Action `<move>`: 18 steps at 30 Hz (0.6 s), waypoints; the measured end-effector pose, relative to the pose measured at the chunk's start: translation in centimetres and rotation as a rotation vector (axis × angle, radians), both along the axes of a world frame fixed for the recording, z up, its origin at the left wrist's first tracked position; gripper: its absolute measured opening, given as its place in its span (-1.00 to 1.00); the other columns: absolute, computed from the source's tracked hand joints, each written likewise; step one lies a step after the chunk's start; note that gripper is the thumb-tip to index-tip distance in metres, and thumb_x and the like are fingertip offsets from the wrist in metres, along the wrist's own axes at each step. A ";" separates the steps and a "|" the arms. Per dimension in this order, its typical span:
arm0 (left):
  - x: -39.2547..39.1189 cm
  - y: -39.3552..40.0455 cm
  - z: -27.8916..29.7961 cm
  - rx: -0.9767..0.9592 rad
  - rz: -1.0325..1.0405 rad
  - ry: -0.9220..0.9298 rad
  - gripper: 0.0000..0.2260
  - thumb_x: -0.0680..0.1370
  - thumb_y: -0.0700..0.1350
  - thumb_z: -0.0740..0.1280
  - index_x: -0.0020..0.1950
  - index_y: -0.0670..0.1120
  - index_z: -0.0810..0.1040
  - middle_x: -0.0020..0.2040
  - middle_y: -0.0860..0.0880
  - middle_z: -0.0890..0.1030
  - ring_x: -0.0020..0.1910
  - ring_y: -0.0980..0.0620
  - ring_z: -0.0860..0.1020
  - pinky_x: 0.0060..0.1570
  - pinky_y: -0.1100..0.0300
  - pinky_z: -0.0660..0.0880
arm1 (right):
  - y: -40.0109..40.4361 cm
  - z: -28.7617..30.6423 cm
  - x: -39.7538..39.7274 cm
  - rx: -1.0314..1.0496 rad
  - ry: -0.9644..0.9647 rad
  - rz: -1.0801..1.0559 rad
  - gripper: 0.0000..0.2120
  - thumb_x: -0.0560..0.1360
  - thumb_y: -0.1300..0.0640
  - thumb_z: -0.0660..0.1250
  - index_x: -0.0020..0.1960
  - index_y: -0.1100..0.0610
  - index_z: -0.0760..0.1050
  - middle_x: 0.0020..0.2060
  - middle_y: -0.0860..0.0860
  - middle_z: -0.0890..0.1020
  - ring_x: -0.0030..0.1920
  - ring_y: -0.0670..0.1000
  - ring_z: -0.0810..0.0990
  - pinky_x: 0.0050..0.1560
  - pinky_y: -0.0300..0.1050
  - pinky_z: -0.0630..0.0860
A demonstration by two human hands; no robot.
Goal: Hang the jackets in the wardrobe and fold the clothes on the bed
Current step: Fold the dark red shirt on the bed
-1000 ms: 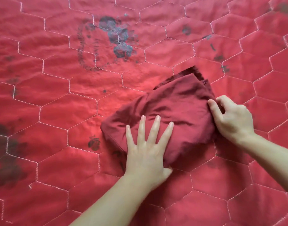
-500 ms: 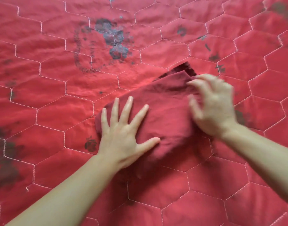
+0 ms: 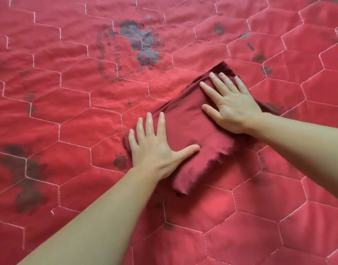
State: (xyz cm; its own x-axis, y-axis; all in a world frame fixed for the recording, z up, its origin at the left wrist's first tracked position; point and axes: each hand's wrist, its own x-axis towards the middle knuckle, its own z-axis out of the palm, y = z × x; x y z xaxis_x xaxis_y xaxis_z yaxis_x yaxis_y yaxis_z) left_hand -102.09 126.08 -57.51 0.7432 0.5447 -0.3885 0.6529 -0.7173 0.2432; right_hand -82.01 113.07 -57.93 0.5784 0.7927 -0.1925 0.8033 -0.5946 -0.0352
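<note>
Both my hands lie flat on a folded dark-red cloth garment (image 3: 191, 142), which rests on the bed's red quilted cover stitched in pale hexagons (image 3: 72, 115). The garment sits a little right of the middle of my view, a rough rectangle running on a slant from about seven o'clock up to one o'clock.

My left hand (image 3: 154, 148) covers the garment's lower left end, at its eight o'clock side. Its fingers are straight and slightly spread, pointing toward twelve o'clock, and the thumb stretches out toward three o'clock across the cloth. The palm presses down; nothing is pinched or curled round. The little finger reaches the garment's left edge, just by the quilt.

My right hand (image 3: 233, 104) lies on the upper right end, at the garment's one o'clock side. Its fingers are also straight and fanned, pointing toward eleven o'clock, with the fingertips close to the far edge, where a darker layer of the fold shows beneath. The thumb points toward nine o'clock. This palm too rests open on the fabric.

The two hands are apart, with a smooth stretch of cloth between them. At five o'clock from my left hand the garment's near corner (image 3: 180, 188) shows a thick, rounded fold.

Faded dark grey flower prints (image 3: 143, 44) mark the quilt at eleven o'clock from the garment, and more dark blotches (image 3: 24, 169) lie at nine o'clock, well away.
</note>
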 end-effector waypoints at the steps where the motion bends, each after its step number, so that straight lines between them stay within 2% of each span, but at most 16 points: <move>1: -0.3 0.1 0.2 -0.019 0.010 0.004 0.08 0.17 0.66 -0.12 0.57 0.14 -0.15 0.60 0.00 -0.13 0.56 -0.03 -0.18 0.48 -0.08 -0.19 | -0.1 0.6 -1.4 0.071 -0.015 -0.008 -0.37 0.57 -0.26 -0.05 0.57 -0.05 0.03 0.58 0.06 0.03 0.57 0.07 -0.03 0.53 0.14 -0.12; 4: -2.0 0.9 0.9 -0.047 0.015 -0.038 -0.17 0.35 0.52 -0.15 0.57 0.19 -0.01 0.60 0.03 0.00 0.55 -0.01 -0.05 0.46 -0.05 -0.07 | -2.1 1.9 -9.1 0.304 0.093 0.163 -0.32 0.54 -0.30 0.04 0.53 0.06 0.22 0.54 0.08 0.19 0.55 0.09 0.11 0.51 0.17 -0.03; 6: -3.9 1.1 1.2 -0.047 0.002 -0.067 -0.31 0.45 0.41 -0.13 0.56 0.20 0.04 0.60 0.05 0.05 0.55 0.01 -0.01 0.47 -0.04 -0.05 | -4.5 1.7 -14.5 0.272 0.181 0.302 -0.24 0.49 -0.38 0.09 0.52 0.06 0.24 0.54 0.08 0.20 0.54 0.10 0.12 0.51 0.19 -0.02; 8: -5.7 0.8 1.5 -0.088 0.032 -0.087 -0.41 0.53 0.32 -0.05 0.55 0.21 0.09 0.58 0.10 0.09 0.55 0.03 0.01 0.48 -0.05 -0.04 | -6.4 1.2 -17.9 0.187 0.207 0.284 -0.21 0.45 -0.42 0.12 0.53 0.03 0.23 0.54 0.06 0.17 0.54 0.12 0.12 0.49 0.19 0.00; 10: -7.3 0.2 1.8 -0.134 0.095 -0.171 -0.46 0.57 0.23 0.12 0.53 0.14 0.18 0.54 0.08 0.19 0.51 0.00 0.11 0.45 -0.02 0.06 | -7.1 1.1 -20.2 0.281 0.240 0.057 -0.28 0.47 -0.34 0.16 0.51 0.04 0.28 0.52 0.06 0.21 0.52 0.11 0.18 0.48 0.17 0.04; 13: -8.0 -0.3 2.4 -0.282 0.303 -0.319 -0.37 0.48 0.06 0.40 0.49 -0.01 0.25 0.41 -0.04 0.34 0.41 -0.01 0.27 0.36 0.13 0.20 | -6.0 1.9 -22.8 0.649 0.374 -0.671 -0.38 0.46 -0.15 0.33 0.45 0.07 0.34 0.40 0.04 0.38 0.41 0.07 0.34 0.43 0.08 0.24; 15: -8.1 -0.2 3.0 -0.423 0.484 -0.297 -0.31 0.41 0.01 0.49 0.46 -0.06 0.26 0.31 -0.04 0.39 0.30 0.02 0.36 0.23 0.25 0.26 | -5.1 2.2 -23.5 0.760 0.550 -1.081 -0.34 0.42 -0.07 0.45 0.43 0.08 0.31 0.27 0.02 0.42 0.31 0.06 0.42 0.37 0.02 0.33; 16: -8.1 -0.1 3.2 -0.482 0.552 -0.252 -0.31 0.39 0.01 0.52 0.42 -0.06 0.30 0.23 -0.01 0.42 0.21 0.04 0.42 0.13 0.27 0.30 | -4.9 2.4 -23.4 0.748 0.602 -1.170 -0.31 0.39 -0.07 0.48 0.42 0.09 0.31 0.25 0.02 0.44 0.29 0.05 0.44 0.35 -0.02 0.34; 18: -8.4 0.1 3.6 -0.626 0.633 -0.138 -0.45 0.36 0.02 0.55 0.26 -0.07 0.44 0.06 0.08 0.54 0.00 0.08 0.53 -0.10 0.24 0.42 | -4.8 2.7 -22.8 0.731 0.726 -1.265 -0.29 0.35 -0.09 0.51 0.39 0.07 0.31 0.21 -0.01 0.49 0.20 0.01 0.49 0.27 -0.07 0.39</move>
